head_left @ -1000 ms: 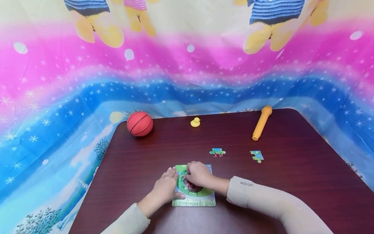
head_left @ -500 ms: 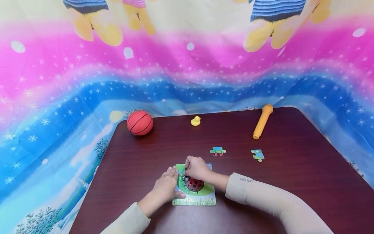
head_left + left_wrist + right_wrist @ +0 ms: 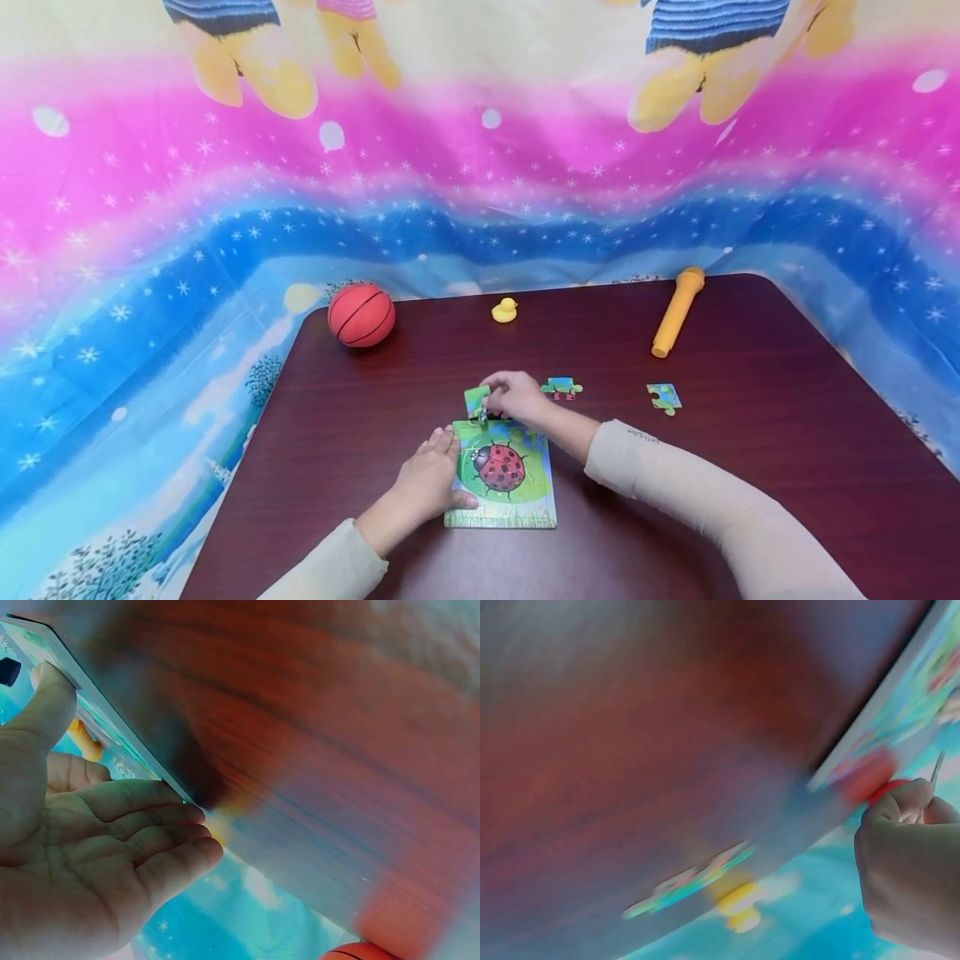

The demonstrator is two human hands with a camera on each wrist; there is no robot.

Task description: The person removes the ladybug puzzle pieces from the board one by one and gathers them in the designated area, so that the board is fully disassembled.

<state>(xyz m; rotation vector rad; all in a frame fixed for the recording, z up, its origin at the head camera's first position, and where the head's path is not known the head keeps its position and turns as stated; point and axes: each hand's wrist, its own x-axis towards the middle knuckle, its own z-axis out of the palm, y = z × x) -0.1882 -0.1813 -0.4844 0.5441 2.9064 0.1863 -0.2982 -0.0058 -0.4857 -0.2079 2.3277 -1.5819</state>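
Note:
A ladybug jigsaw puzzle (image 3: 517, 512) lies on the table in front of the person. The left hand (image 3: 426, 477) rests along its left edge with straight fingers, the thumb over the board; the left wrist view shows the thumb (image 3: 49, 705) on its face. Just beyond the far edge, the right hand (image 3: 516, 395) pinches a green puzzle piece (image 3: 475, 399) between thumb and fingers. In the right wrist view that piece (image 3: 937, 766) appears edge-on, raised off the table. Part of it is hidden by the fingers. Ladybug and grass show on the board.
Two loose puzzle pieces lie farther back, one (image 3: 562, 387) near the right hand and one (image 3: 664, 397) to its right. A red toy basketball (image 3: 362, 315), a yellow rubber duck (image 3: 505, 311) and a yellow-orange toy microphone (image 3: 677, 314) stand or lie along the back.
The right hand has moved from over the ladybug to beyond the board's far edge, and a green piece now shows in its fingers. The left hand has stayed in place.

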